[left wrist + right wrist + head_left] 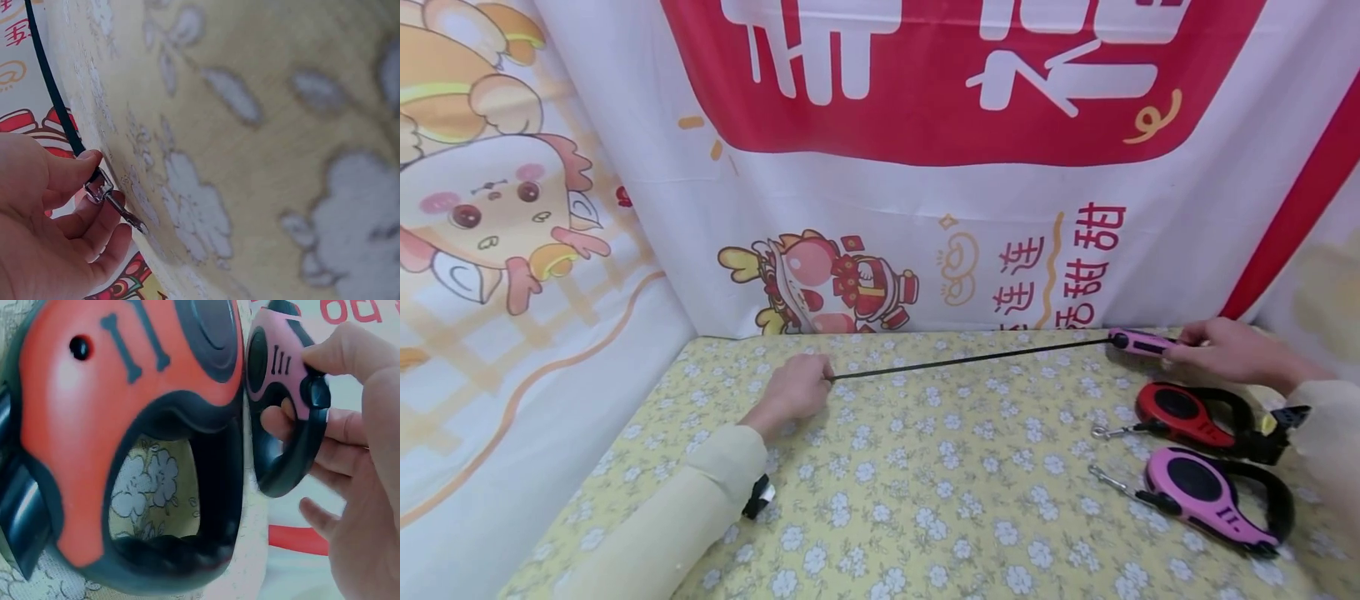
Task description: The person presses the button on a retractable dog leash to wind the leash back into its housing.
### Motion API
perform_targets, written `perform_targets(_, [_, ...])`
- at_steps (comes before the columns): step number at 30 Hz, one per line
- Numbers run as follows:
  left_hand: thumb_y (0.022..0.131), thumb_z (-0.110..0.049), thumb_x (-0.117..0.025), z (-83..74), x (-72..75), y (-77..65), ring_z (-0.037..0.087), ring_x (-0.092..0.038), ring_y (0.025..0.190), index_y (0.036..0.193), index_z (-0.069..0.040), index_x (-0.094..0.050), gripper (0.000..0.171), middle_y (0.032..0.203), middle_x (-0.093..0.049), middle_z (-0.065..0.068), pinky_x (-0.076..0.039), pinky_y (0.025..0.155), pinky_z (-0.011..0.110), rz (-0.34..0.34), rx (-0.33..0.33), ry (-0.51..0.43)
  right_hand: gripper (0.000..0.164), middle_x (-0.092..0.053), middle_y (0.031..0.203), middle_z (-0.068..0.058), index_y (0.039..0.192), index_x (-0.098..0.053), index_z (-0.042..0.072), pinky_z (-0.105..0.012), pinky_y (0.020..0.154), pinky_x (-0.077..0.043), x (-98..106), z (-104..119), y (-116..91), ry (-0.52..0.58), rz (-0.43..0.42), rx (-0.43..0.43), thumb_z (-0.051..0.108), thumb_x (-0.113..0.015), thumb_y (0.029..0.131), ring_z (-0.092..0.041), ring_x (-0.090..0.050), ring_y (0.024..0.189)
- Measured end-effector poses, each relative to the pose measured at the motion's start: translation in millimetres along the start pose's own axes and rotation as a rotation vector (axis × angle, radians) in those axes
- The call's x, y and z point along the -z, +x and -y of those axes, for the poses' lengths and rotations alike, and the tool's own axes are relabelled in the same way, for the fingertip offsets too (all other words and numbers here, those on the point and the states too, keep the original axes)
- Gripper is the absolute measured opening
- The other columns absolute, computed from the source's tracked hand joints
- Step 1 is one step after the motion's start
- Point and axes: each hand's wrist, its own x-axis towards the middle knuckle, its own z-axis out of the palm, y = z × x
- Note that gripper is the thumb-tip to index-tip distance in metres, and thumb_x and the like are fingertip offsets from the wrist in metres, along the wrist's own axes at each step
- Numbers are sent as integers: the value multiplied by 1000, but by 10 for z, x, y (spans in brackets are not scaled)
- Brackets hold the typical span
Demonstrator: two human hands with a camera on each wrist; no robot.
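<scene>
My right hand (pixel 1243 354) grips a pink and black retractable dog leash (pixel 1142 342) at the far right of the table. In the right wrist view, its fingers pass through the leash handle (pixel 300 464) with the thumb on the case. A thin black strap (pixel 970 360) runs straight from the case across to my left hand (pixel 797 387). There the thumb and fingers pinch the strap's end by its metal clip (pixel 103 189), close over the tablecloth; the left wrist view shows the clip pointing away from the strap.
A red retractable leash (pixel 1180 408) and a second pink one (pixel 1198 483) lie at the right, their metal clips pointing left. Floral yellow cloth (pixel 925 500) covers the table. A printed white and red curtain (pixel 880 192) hangs along the back edge, another printed cloth (pixel 512 375) at left.
</scene>
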Motion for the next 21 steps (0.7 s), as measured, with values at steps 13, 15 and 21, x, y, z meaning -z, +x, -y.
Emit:
perform_targets(13, [111,-32,-54,154,215,-64,24,-63,95,122,-7,-66,30,119,-69,16,-53,78,33,-136,183,-461,45,-64,85,-9,100,-73,3,-33,64,-43,8,186,-198,-33,-120,36,45,-58,109,-15,-55,73])
perform_targets(15, [111,-36,-56,165,279,-72,24,-66,95,122,-7,-68,33,120,-69,16,-53,74,32,-193,192,-531,39,-59,82,-7,94,-73,5,-30,61,-36,2,214,-277,-7,-241,42,39,-62,107,-9,-46,69])
perform_targets(21, [104,-41,-68,234,388,-145,25,-71,95,119,-10,-74,35,117,-72,12,-50,71,30,-403,212,-671,29,-58,92,6,99,-74,-2,-24,58,-35,-15,327,-564,177,-551,31,25,-67,105,-4,-37,81])
